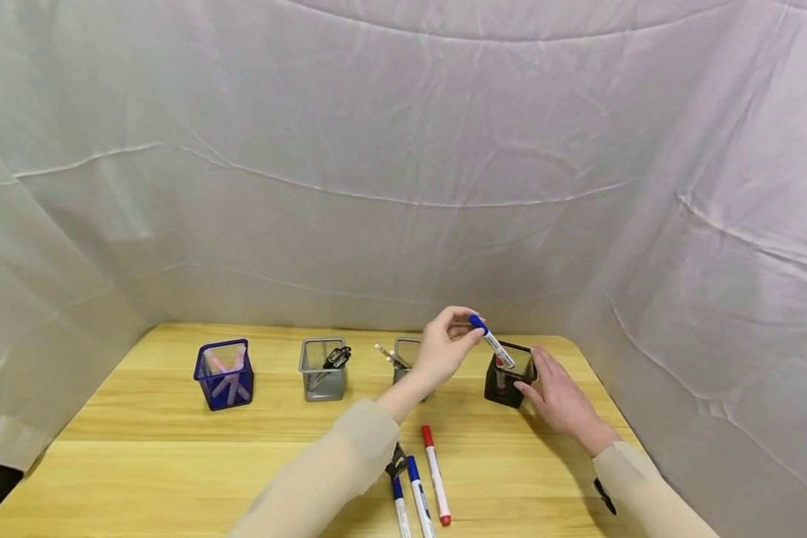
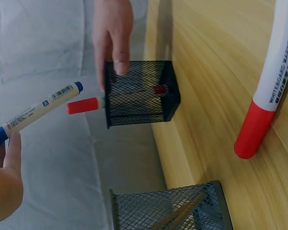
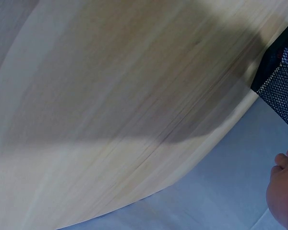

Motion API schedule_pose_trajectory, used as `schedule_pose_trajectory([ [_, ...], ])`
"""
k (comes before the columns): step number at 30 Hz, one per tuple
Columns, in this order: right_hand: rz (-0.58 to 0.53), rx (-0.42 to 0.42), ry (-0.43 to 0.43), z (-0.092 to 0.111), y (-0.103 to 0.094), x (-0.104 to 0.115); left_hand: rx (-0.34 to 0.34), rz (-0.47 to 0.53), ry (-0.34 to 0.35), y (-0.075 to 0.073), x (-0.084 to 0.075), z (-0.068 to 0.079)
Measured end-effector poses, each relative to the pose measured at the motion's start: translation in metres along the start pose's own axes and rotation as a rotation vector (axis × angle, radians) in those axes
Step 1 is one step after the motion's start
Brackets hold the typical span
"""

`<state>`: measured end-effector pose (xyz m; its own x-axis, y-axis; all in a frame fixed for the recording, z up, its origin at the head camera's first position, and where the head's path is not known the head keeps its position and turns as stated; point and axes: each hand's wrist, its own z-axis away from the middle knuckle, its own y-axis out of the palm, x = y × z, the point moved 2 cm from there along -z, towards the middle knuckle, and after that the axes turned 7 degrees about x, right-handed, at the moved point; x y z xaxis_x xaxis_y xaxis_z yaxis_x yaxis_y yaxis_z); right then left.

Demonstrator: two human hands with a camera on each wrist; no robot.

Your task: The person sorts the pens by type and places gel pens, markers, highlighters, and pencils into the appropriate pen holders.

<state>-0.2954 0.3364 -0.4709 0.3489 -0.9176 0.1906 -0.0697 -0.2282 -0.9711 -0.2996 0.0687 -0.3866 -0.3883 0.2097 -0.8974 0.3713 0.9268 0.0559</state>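
Observation:
My left hand (image 1: 447, 347) pinches a whiteboard marker (image 2: 43, 108) by its blue cap, between thumb and fingers. The marker slants down, its lower end over the opening of a black mesh pen holder (image 1: 506, 396) in the head view; the left wrist view shows that end apart from the rim. Inside this holder leans a red-capped marker (image 2: 84, 105), its cap sticking out past the rim. My right hand (image 1: 565, 396) holds the black holder from its right side, thumb on the near face and fingers on the far side. Only part of that hand (image 3: 285, 191) enters the right wrist view.
Left of the black holder stand a grey mesh holder (image 1: 403, 373) with pencils, partly behind my left arm, a silver holder (image 1: 323, 385) with black clips, and a blue holder (image 1: 225, 392) with pink sticks. A red marker (image 1: 436, 474) and two blue markers (image 1: 420, 497) lie in front.

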Motion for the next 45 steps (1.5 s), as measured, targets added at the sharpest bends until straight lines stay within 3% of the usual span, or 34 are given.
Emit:
schedule_pose_trajectory([
  [15, -0.009, 0.01, 0.01, 0.004, 0.002, -0.001, 0.144, -0.317, -0.003, 0.024, 0.023, -0.008],
  [22, -0.007, 0.007, 0.01, 0.003, 0.002, -0.002, 0.165, -0.352, -0.05, 0.031, 0.03, -0.007],
  [30, -0.004, 0.004, 0.008, 0.002, 0.003, -0.002, 0.138, -0.431, -0.131, 0.035, 0.041, -0.004],
  [37, -0.005, 0.003, -0.001, 0.0, 0.002, -0.002, 0.107, -0.439, -0.157, 0.035, 0.049, -0.006],
  [45, -0.004, 0.004, -0.001, 0.0, 0.002, -0.002, 0.125, -0.464, -0.203, 0.037, 0.057, -0.007],
])
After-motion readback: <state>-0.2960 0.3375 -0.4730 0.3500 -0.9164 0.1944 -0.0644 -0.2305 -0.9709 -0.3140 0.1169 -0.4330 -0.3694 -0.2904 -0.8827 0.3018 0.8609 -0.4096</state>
